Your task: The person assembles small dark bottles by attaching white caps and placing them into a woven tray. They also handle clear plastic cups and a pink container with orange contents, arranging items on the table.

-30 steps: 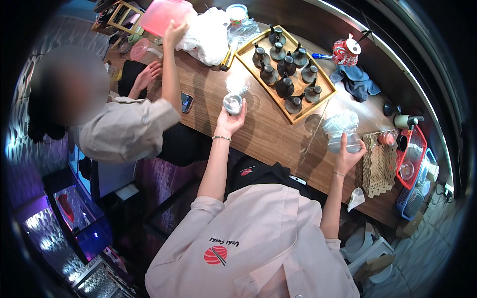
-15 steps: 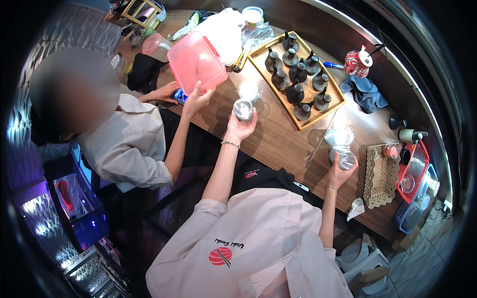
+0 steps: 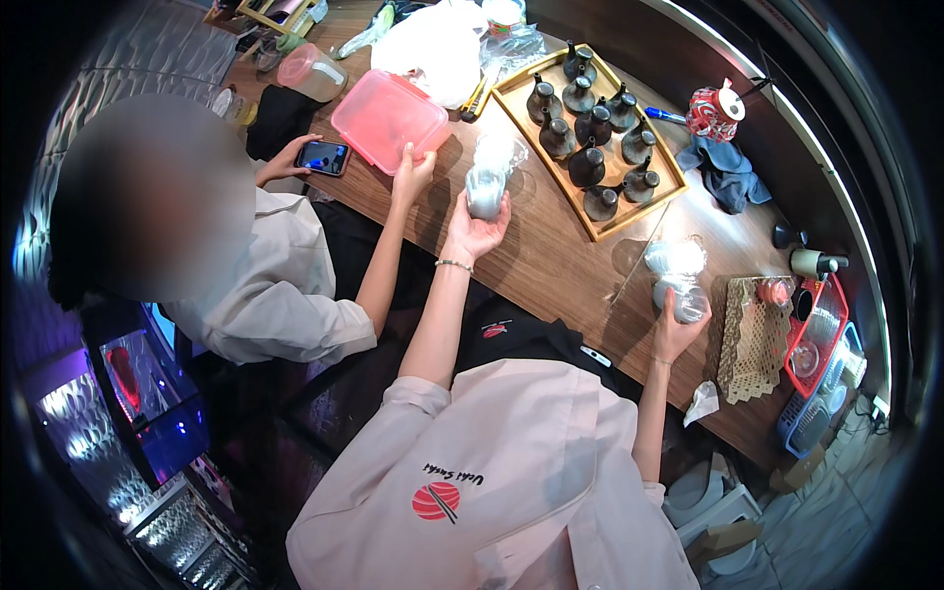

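Note:
My left hand [image 3: 475, 228] is closed round a clear, shiny cup [image 3: 485, 195], held above the near side of the wooden table. Just beyond it, bright glare covers another clear, glassy piece [image 3: 500, 149], and I cannot tell whether the two touch. Over to the right, my right hand [image 3: 677, 329] grips a second clear cup [image 3: 682, 299]. A similar shiny clear piece [image 3: 677, 258] lies right behind that one, washed out by light. Both cups are see-through, so their rims are hard to make out.
A wooden tray [image 3: 644, 218] of several dark small-necked bottles stands beyond my hands. At left, a co-worker holds a phone [image 3: 323, 157] and touches a pink plastic container [image 3: 391, 120]. A woven basket [image 3: 752, 344] and a red basket [image 3: 831, 320] stand at right.
The co-worker has lowered the pink container to the table, and the phone has come into view. My left hand has tipped its cup; my right hand keeps its hold.

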Tool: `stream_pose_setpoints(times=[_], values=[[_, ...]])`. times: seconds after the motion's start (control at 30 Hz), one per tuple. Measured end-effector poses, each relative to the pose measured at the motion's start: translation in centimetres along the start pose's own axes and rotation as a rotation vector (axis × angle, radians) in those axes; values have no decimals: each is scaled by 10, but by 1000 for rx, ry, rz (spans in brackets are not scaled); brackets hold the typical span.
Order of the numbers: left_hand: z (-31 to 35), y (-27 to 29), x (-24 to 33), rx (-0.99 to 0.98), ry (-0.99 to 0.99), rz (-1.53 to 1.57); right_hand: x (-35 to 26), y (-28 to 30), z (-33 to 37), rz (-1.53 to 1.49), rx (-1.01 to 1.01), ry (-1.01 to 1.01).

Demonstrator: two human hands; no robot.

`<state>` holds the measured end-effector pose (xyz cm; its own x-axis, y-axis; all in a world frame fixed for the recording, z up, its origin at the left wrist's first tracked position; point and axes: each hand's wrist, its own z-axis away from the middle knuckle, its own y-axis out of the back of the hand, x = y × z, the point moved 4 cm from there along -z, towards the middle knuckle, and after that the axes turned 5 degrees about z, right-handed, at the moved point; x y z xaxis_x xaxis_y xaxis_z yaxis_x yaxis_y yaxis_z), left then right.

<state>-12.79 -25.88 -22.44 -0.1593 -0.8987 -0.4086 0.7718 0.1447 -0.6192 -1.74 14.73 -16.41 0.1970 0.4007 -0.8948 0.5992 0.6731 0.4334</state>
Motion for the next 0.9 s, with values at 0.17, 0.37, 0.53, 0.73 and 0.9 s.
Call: stream_pose_setpoints(times=[0.17,0.37,0.53,0.73,0.9], values=[[1,0,1,-7,16,-27,-4,1,0,10,-5,-2],[-2,8,2,-13,9,-15,-5,-1,0,36,-42,31],[-1,11,2,-23,14,15,4,-2,2,7,-88,-43],[3,14,5,-41,-68,-116,12,-2,-2,-85,-67,-81],[14,20,-1,-148,-211,-371,15,-3,-6,-75,-107,-65]])
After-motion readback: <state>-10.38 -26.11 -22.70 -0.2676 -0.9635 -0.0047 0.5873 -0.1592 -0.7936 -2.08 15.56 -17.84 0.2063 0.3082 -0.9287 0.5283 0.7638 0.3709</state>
